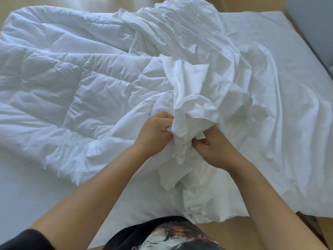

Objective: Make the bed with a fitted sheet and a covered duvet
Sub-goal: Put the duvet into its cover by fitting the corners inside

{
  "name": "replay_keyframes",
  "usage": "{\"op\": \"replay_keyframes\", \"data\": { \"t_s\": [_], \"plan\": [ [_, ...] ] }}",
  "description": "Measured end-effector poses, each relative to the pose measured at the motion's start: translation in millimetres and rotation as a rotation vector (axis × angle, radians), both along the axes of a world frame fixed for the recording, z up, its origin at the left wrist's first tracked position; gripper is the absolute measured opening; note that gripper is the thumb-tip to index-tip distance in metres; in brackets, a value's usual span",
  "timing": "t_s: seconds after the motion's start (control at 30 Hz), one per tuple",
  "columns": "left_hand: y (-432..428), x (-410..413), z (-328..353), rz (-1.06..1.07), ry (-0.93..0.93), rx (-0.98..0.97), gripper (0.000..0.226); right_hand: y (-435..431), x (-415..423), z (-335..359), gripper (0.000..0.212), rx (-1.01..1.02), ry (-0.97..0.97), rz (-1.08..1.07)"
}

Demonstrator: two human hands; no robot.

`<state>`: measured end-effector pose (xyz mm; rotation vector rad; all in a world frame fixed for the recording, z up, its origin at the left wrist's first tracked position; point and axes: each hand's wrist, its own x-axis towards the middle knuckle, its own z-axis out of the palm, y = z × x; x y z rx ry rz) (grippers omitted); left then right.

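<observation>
The bed (266, 22) already wears its white sheet (19, 199). Across it the quilted duvet (72, 83) lies bare on the left, with the crumpled duvet cover (198, 51) heaped rightward; covering seems barely begun. The left hand (155, 136) and right hand (214, 150) each close their grip on bunched cover.

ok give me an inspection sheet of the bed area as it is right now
surface: bed with white fitted sheet on it, smooth where it lies bare
job's things: quilted duvet spread on the left, uncovered; duvet cover crumpled over its right side
clutter: nothing seen
hands: left hand and right hand each grip a bunch of the duvet cover, close together near the bed's near edge
cables: nothing seen
surroundings: tan floor at the near edge; grey object at upper right, cannot tell what
</observation>
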<state>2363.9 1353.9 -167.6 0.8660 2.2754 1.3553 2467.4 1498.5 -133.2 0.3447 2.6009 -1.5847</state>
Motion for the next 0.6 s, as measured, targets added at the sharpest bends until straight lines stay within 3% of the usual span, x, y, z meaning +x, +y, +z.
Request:
{"op": "replay_keyframes", "data": {
  "t_s": [0.07,0.13,0.27,0.33,0.4,0.5,0.6],
  "plan": [
    [1.1,4.3,-2.8,0.105,0.047,-0.057,0.015,0.9,-9.5,-0.6,0.044,0.055,-0.034,0.036],
    [1.5,4.6,-2.3,0.122,-0.036,-0.096,0.012,-0.2,-19.0,-2.5,0.038,0.099,-0.036,0.069],
    [-8.5,0.9,6.1,-0.058,-0.689,0.011,0.037,-5.2,-35.1,-2.5,0.038,0.171,0.014,0.144],
    [-14.8,2.7,4.9,-0.123,-0.871,0.125,0.032,-8.8,-43.5,-6.0,0.040,0.260,0.023,0.174],
    [-15.7,6.5,2.2,-0.066,-0.873,0.214,0.018,-12.9,-49.7,-12.7,0.043,0.323,0.036,0.193],
    [-10.2,9.0,-7.5,0.193,-0.816,0.274,0.028,-13.1,-50.9,-23.6,0.057,0.334,0.020,0.189],
    [-4.0,8.7,-12.9,0.286,-0.855,0.339,0.016,-6.5,-48.1,-24.2,0.039,0.027,-0.027,0.123]
  ]
}}
